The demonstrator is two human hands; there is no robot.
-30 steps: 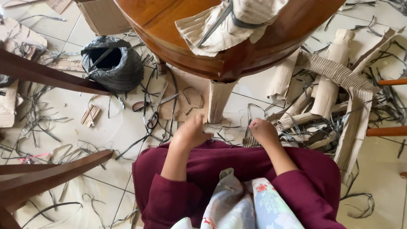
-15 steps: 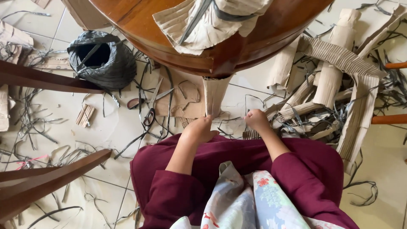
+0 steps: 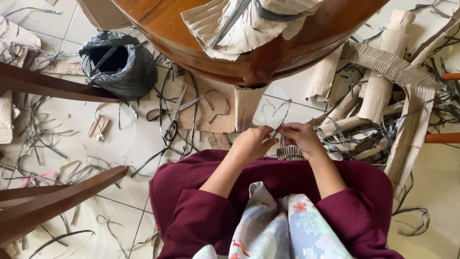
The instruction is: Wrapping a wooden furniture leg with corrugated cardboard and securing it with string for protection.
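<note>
My left hand (image 3: pixel 253 142) and my right hand (image 3: pixel 301 137) meet above my lap, fingertips pinched together on a thin grey strip (image 3: pixel 279 115) that loops up toward the table edge. Both arms come out of dark red sleeves (image 3: pixel 191 211). A piece of corrugated cardboard (image 3: pixel 248 106) hangs from under the round wooden table (image 3: pixel 191 36) just beyond my hands. A small ridged cardboard piece (image 3: pixel 289 153) lies under my right hand.
Torn cardboard and a dark strip (image 3: pixel 249 21) lie on the table. A black bag (image 3: pixel 117 64) stands at the left. Scissors (image 3: pixel 170 129) lie on the tiled floor among grey strips. Rolled corrugated cardboard (image 3: pixel 383 81) is piled at right. Wooden chair parts (image 3: pixel 57 194) cross the left.
Both hands have lifted from the floor scraps and come together, now pinching a thin strip between them. The view has shifted slightly.
</note>
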